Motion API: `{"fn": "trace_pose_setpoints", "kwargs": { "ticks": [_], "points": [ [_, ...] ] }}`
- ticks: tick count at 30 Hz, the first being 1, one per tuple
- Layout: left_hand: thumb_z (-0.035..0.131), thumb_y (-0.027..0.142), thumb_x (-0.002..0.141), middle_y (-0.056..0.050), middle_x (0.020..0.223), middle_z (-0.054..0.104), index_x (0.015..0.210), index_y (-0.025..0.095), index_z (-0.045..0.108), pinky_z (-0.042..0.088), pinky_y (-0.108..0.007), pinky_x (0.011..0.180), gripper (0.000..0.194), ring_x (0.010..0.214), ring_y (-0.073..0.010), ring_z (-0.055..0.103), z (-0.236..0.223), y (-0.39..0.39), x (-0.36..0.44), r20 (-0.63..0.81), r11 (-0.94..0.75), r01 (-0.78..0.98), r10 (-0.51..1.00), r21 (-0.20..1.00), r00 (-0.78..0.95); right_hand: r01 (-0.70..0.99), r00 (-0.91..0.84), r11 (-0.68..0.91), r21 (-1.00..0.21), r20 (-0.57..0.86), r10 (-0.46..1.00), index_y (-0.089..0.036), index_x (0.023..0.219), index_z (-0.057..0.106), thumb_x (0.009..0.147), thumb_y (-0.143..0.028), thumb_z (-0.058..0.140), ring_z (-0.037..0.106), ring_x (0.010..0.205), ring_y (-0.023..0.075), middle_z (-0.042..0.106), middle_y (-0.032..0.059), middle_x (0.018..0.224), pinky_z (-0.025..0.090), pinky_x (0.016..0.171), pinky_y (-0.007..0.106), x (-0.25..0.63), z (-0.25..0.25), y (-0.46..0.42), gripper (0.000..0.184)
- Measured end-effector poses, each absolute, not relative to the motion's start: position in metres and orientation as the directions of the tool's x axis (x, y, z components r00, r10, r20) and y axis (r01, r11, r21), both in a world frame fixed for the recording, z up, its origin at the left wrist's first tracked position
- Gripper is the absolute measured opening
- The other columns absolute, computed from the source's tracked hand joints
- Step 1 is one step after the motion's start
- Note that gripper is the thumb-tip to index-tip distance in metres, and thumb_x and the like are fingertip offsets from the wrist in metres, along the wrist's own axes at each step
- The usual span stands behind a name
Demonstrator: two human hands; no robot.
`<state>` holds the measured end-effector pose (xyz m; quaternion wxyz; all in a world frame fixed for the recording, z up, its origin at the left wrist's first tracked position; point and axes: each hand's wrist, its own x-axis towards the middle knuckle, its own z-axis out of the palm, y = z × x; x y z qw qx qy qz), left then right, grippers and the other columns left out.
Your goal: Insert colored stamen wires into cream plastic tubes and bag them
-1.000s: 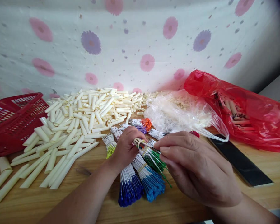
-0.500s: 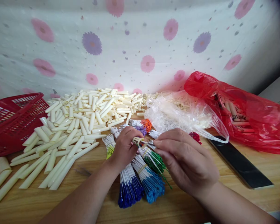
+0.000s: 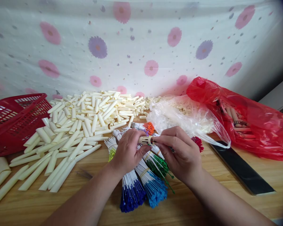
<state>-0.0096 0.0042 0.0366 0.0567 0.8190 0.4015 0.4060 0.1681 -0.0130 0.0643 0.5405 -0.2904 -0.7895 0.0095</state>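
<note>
A short cream slotted pen barrel (image 3: 145, 140) is gripped between the thumb and fingers of my left hand (image 3: 127, 152), its open end facing right. At that end, my right hand (image 3: 182, 155) pinches a thin pen refill, mostly hidden by the fingertips. Bundles of white refills with coloured ends lie beneath and around both hands: dark blue (image 3: 132, 194), light blue (image 3: 154, 188), green (image 3: 159, 164), yellow-green (image 3: 111, 147) and orange (image 3: 149, 127). A dark red bundle (image 3: 198, 143) shows behind my right hand.
Cream plastic tubes (image 3: 85, 122) are heaped at the left and back, beside a red basket (image 3: 25, 122). A clear plastic bag (image 3: 179, 116) of small cream parts stands behind. To the right lie a red bag (image 3: 261, 125) holding barrels and a black flat strip (image 3: 245, 169).
My right hand has come closer to the barrel, its fingertips now at the open end. The barrel has turned so its slotted side shows. The view has shifted slightly.
</note>
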Motion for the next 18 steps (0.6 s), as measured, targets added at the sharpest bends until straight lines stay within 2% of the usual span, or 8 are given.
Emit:
{"fn": "trace_pose_setpoints", "kwargs": {
  "ticks": [5,13,16,18],
  "points": [
    [0.028,0.047,0.094,-0.011,0.089,0.058,0.1,0.015,0.053,0.041,-0.036,0.076,0.042,0.086,-0.0232,0.052,0.0372,0.0042,-0.0102,0.599,-0.687,0.599,0.699,0.412,0.391,0.476,-0.28,0.819,-0.321,0.827,0.487,-0.018,0.085,0.062,0.08,-0.01,0.063,0.055,0.075,0.0146,0.057,0.0034,0.08,0.047,0.065,0.029,0.1728,0.0653,-0.0063,0.01],
    [0.024,0.054,0.092,-0.009,0.081,0.055,0.088,0.015,0.056,0.041,-0.035,0.07,0.05,0.079,-0.023,0.05,0.0371,0.005,-0.0088,0.624,-0.672,0.668,0.68,0.32,0.386,0.4,-0.314,0.805,-0.439,0.76,0.57,-0.019,0.079,0.061,0.08,-0.007,0.058,0.055,0.076,0.014,0.055,0.0022,0.079,0.047,0.066,0.028,0.1755,0.0692,-0.0027,0.012],
    [0.025,0.053,0.092,-0.009,0.08,0.055,0.089,0.015,0.057,0.04,-0.034,0.07,0.05,0.078,-0.0226,0.05,0.0354,0.0047,-0.0083,0.623,-0.674,0.65,0.686,0.35,0.376,0.362,-0.289,0.804,-0.472,0.763,0.578,-0.018,0.078,0.06,0.079,-0.007,0.059,0.055,0.074,0.0132,0.055,0.0018,0.077,0.046,0.065,0.027,0.1736,0.0674,-0.003,0.011],
    [0.027,0.052,0.092,-0.008,0.081,0.055,0.092,0.014,0.056,0.04,-0.033,0.07,0.048,0.079,-0.0218,0.05,0.0331,0.005,-0.0082,0.61,-0.682,0.59,0.703,0.431,0.366,0.332,-0.275,0.812,-0.481,0.774,0.571,-0.018,0.078,0.06,0.078,-0.008,0.061,0.054,0.073,0.0129,0.055,0.0015,0.076,0.045,0.065,0.027,0.1725,0.0675,-0.0042,0.01]
  ]
}}
